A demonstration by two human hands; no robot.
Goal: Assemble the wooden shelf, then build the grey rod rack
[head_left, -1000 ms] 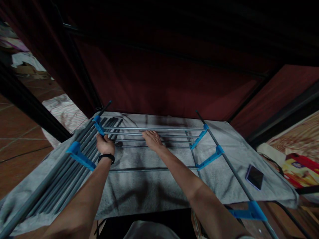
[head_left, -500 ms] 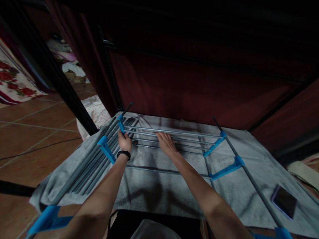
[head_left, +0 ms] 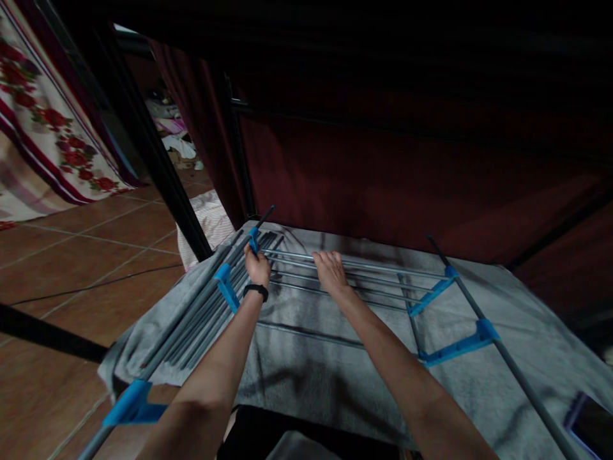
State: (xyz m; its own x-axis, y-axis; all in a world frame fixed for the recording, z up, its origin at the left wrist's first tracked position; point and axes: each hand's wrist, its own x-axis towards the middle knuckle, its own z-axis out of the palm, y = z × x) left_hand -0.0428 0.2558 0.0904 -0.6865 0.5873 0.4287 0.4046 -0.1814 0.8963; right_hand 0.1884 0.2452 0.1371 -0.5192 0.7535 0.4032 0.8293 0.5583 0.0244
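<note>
A partly built rack with grey tubes and blue plastic brackets lies on a grey blanket. My left hand, with a black band at the wrist, is closed around the far left blue bracket. The fingers of my right hand curl over the top thin metal rod, left of its middle. Several parallel rods run from there to the far right blue bracket. Closer to me, another blue bracket sits on the right-hand grey tube. A nearer left bracket joins the left tube.
Loose grey tubes lie in a bundle left of my left hand. A phone rests at the lower right. Dark posts and a dark red panel stand around the blanket. Tiled floor with a cable shows on the left.
The view has turned left, so everything sits farther right. My right hand's fingers, flatter across the rods before, now curl over the top rod. My left hand stays at the far left bracket.
</note>
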